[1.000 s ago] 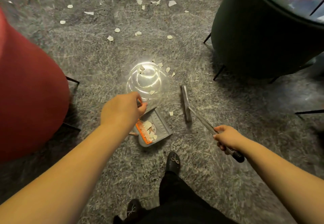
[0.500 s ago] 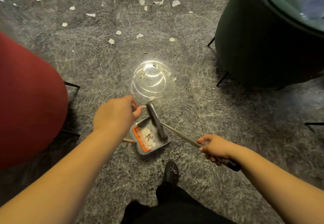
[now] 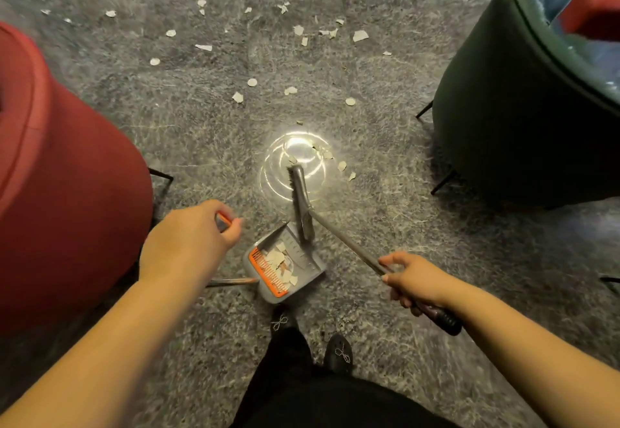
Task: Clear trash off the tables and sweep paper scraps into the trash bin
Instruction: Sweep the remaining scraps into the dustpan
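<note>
The right hand (image 3: 414, 280) holds the broom (image 3: 302, 203), whose head points away toward the paper scraps (image 3: 332, 159) just past it, while the left hand (image 3: 188, 243) grips the dustpan (image 3: 285, 263) handle nearby.

Grey dustpan (image 3: 303, 261) with orange comb (image 3: 268, 273) — red chair (image 3: 60, 176), dark green chair (image 3: 523, 109).

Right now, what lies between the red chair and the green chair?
In the head view, grey floor strewn with paper scraps, between red chair and green chair.
</note>
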`<action>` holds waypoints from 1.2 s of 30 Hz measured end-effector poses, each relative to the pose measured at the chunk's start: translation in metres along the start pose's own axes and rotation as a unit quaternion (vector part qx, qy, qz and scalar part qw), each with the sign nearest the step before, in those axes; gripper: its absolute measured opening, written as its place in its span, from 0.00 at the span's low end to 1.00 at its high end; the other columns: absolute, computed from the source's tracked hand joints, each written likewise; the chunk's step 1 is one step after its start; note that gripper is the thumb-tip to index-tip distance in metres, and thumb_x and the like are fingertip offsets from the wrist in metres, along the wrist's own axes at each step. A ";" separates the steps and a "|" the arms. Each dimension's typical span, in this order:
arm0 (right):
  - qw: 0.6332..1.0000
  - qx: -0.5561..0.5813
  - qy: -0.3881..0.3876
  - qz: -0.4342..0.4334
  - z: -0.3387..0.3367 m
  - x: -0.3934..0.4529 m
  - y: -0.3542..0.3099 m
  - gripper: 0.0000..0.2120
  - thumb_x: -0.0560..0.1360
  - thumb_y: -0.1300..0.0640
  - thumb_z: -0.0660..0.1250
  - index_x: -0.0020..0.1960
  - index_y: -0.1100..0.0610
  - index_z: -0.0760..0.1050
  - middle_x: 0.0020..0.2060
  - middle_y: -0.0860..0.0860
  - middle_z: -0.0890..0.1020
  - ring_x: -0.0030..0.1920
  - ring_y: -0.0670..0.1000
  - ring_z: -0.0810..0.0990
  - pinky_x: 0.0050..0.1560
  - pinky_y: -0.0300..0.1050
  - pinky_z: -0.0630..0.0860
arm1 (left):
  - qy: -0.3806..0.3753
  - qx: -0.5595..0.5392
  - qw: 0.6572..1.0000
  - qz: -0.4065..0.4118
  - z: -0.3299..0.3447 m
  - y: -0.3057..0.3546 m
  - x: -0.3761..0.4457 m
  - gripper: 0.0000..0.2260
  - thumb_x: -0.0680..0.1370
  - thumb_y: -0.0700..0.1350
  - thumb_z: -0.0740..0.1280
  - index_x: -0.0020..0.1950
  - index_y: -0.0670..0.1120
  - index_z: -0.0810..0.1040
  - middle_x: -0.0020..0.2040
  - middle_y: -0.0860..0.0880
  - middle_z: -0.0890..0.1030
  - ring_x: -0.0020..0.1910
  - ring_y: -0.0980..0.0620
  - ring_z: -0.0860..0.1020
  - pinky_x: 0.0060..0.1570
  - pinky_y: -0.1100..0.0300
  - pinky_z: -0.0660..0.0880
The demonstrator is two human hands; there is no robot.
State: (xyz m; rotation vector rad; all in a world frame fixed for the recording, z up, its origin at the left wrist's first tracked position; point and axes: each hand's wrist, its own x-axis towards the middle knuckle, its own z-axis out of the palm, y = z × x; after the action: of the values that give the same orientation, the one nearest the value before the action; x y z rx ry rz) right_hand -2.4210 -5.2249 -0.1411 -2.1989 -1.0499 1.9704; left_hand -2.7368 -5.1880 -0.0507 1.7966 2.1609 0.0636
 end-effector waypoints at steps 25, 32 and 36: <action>0.979 -0.184 -0.087 0.016 -0.088 0.153 -0.170 0.18 0.79 0.63 0.62 0.68 0.55 0.68 0.30 0.55 0.75 0.20 0.48 0.70 0.21 0.38 0.67 | 0.007 0.024 0.990 -0.140 -0.031 0.015 0.156 0.08 0.77 0.58 0.67 0.47 0.55 0.80 0.38 0.50 0.80 0.37 0.49 0.71 0.35 0.57 0.68; 0.969 -0.242 -0.049 0.003 -0.181 0.209 -0.259 0.17 0.79 0.64 0.61 0.67 0.56 0.69 0.29 0.56 0.74 0.22 0.49 0.70 0.23 0.38 0.67 | 0.024 -0.012 0.981 -0.190 -0.034 0.062 0.218 0.08 0.76 0.57 0.68 0.47 0.54 0.81 0.41 0.47 0.82 0.39 0.45 0.75 0.38 0.55 0.72; 0.964 -0.266 -0.020 -0.020 -0.215 0.243 -0.297 0.17 0.79 0.65 0.61 0.67 0.59 0.70 0.30 0.58 0.74 0.24 0.52 0.71 0.25 0.41 0.67 | 0.048 -0.036 0.976 -0.211 -0.036 0.084 0.242 0.07 0.75 0.56 0.69 0.47 0.53 0.81 0.42 0.45 0.83 0.45 0.40 0.79 0.39 0.54 0.71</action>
State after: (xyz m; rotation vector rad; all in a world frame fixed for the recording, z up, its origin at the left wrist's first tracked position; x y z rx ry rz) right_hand -2.3729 -4.7900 -0.1829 -2.3374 -1.7909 1.8855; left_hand -2.7035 -4.9312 -0.0502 1.2850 2.5266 0.1293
